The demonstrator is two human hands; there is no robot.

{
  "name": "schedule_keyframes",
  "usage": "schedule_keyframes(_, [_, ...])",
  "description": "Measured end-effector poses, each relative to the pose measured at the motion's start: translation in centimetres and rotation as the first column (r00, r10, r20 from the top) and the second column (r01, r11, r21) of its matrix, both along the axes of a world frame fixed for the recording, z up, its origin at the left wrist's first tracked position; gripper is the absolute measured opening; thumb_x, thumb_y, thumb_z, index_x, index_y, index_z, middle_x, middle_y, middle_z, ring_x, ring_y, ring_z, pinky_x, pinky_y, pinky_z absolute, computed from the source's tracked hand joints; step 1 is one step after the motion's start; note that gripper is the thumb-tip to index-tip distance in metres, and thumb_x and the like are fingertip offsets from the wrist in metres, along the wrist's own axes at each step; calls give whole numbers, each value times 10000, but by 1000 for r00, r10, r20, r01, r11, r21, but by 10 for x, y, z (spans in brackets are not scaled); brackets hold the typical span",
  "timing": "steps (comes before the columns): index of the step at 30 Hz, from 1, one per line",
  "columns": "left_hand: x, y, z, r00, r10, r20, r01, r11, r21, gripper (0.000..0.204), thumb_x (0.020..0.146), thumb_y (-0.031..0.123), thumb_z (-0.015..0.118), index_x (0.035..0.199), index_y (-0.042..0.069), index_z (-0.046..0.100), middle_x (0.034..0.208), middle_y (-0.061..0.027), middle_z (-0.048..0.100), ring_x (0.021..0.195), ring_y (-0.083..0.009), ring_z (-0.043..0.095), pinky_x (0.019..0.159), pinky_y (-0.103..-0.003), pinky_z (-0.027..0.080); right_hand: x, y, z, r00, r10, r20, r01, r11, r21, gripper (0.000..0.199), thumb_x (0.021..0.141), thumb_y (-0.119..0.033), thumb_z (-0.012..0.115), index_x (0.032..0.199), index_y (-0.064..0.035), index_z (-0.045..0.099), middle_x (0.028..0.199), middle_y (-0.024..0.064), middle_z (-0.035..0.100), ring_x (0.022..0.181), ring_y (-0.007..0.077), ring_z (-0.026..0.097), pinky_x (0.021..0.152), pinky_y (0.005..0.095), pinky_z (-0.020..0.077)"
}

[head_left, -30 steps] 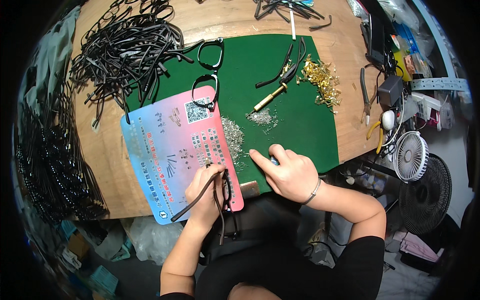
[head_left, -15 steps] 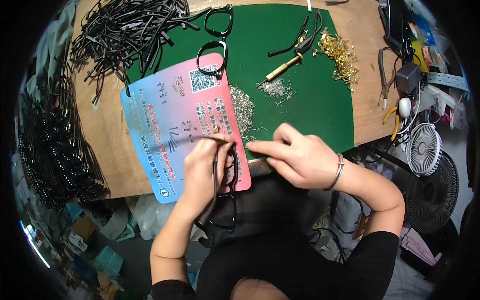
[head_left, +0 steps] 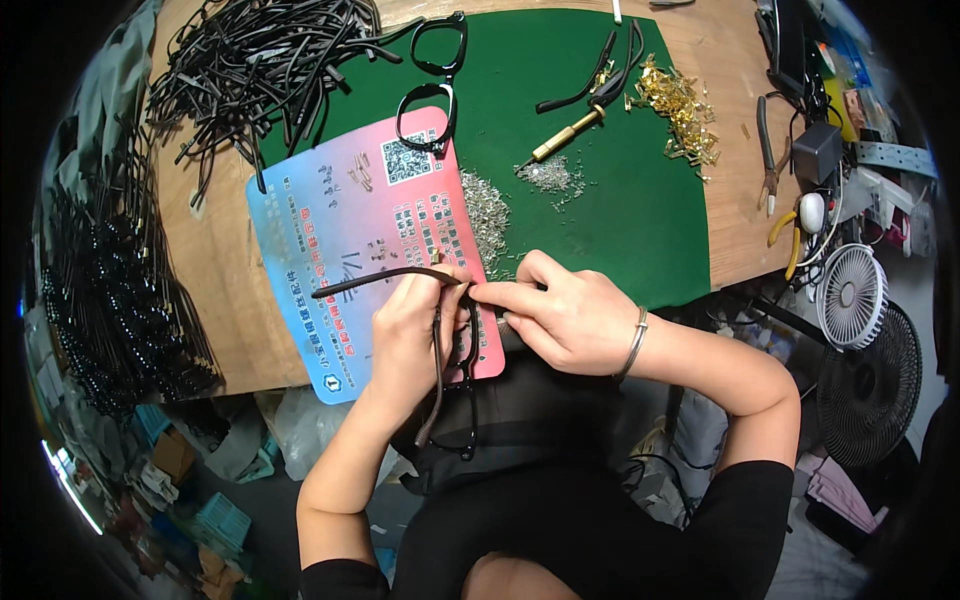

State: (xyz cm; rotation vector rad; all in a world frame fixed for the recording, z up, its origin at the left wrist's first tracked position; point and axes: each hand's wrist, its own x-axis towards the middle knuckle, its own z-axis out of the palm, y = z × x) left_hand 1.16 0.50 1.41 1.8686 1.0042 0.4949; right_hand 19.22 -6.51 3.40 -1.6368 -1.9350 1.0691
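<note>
Green mat (head_left: 610, 225), held glasses (head_left: 473, 408), seemingly half hidden

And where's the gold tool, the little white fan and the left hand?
Gold tool (head_left: 567, 136), head view: on its handle.
White fan (head_left: 852, 297), head view: on its grille.
Left hand (head_left: 405, 325), head view: on its back.

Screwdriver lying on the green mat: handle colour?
The screwdriver handle is gold, brass-like. Shows best in the head view, the only one here.

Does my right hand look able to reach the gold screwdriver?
Probably yes: nothing tall stands between your right hand and the gold screwdriver, only small silver pieces on the green mat.
</note>
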Motion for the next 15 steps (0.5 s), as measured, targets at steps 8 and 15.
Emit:
schedule_keyframes(8, [0,-1,-3,1000,5,3,-5,999,50,68,888,7,540,945,7,578,777,-71,580,579,-112,597,523,-237,484,4,5,-5,964,126,233,-179,959,221,374,772,-158,578,1137,-100,525,857,144,497,534,283,585,491,385,510])
schedule_keyframes(15, [1,-3,-6,1000,11,6,-12,990,143,64,885,18,542,940,8,574,744,-82,574,552,-139,613,510,-258,486,10,19,-3,963,187,193,-227,951,211,346,767,-180,616,1058,-59,474,823,142,489,555,303,590,478,403,498])
